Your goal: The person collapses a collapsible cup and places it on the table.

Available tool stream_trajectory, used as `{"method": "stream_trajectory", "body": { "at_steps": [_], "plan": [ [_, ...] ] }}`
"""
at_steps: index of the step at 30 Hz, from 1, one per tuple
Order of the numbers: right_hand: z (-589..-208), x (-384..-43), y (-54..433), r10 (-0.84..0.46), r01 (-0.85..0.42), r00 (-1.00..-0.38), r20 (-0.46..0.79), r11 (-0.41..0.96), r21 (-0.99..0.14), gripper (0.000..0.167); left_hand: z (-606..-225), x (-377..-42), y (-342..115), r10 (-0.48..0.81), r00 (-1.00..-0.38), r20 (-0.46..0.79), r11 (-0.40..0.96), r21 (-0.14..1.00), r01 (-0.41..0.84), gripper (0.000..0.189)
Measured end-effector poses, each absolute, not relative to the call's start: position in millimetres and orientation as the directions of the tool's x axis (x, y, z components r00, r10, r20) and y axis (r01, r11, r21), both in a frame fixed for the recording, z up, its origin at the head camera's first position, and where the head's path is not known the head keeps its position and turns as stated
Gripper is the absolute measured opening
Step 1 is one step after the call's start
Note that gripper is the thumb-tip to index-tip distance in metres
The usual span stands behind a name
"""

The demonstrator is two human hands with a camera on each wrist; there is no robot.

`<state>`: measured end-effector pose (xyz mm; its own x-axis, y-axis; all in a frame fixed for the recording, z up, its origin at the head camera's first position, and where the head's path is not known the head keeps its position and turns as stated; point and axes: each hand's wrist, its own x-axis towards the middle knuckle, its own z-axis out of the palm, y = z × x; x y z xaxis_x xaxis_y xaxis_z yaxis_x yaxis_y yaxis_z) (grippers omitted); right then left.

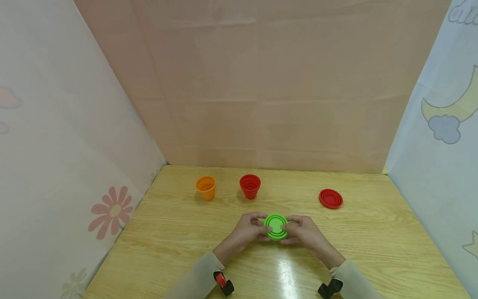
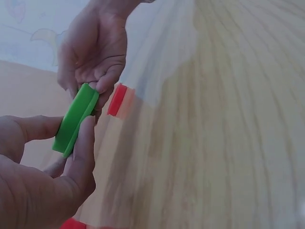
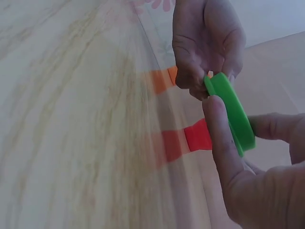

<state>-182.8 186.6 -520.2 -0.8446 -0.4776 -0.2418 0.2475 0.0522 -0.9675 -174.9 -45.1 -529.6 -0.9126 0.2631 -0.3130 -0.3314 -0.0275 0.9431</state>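
Left hand (image 1: 247, 228) and right hand (image 1: 307, 233) pinch one green disc (image 1: 276, 224) — at opposite edges.

Right grip (image 3: 262, 193) pinches a green disc (image 3: 233, 112), seen nearly edge-on; left grip (image 3: 209, 40), opposite, holds its far edge. Beyond the right grip, on the surface (image 3: 81, 119): red cup (image 3: 197, 136), partly behind a right finger, and orange cup (image 3: 172, 75), partly behind the left grip, both reflected.

From the head we look forward and down at the counter (image 1: 373, 232), farther off; left wrist view faces right, right wrist view faces left, both close, sharing the green disc (image 2: 76, 119).
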Motion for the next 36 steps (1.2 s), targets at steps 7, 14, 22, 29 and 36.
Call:
{"method": "stream_trajectory", "body": {
  "at_steps": [7, 14, 22, 29, 36],
  "plan": [
    [-518.4, -183.4, 193.4, -0.476, 0.102, -0.864, -0.163, 0.151, -0.983, 0.069, -526.4, -178.3, -51.9, 0.319, -0.882, -0.347, -0.138, 0.904, -0.405, 0.043],
    [-517.1, -184.8, 199.1, -0.547, -0.057, -0.834, -0.068, 0.208, -0.976, 0.072, -524.1, -178.8, -56.9, 0.343, -0.862, -0.373, -0.169, 0.878, -0.448, 0.040],
    [-518.3, -183.8, 195.2, -0.542, -0.062, -0.838, -0.064, 0.210, -0.976, 0.067, -529.0, -178.6, -61.6, 0.400, -0.836, -0.376, -0.144, 0.875, -0.462, 0.036],
    [-520.3, -183.4, 195.2, -0.481, 0.042, -0.865, -0.142, 0.212, -0.976, 0.060, -525.8, -175.9, -65.9, 0.418, -0.835, -0.358, -0.026, 0.914, -0.405, 0.038],
    [-519.4, -184.7, 197.4, -0.475, 0.135, -0.859, -0.190, 0.149, -0.980, 0.060, -522.3, -172.7, -72.4, 0.409, -0.841, -0.353, 0.065, 0.931, -0.358, 0.047]
  ]
}}
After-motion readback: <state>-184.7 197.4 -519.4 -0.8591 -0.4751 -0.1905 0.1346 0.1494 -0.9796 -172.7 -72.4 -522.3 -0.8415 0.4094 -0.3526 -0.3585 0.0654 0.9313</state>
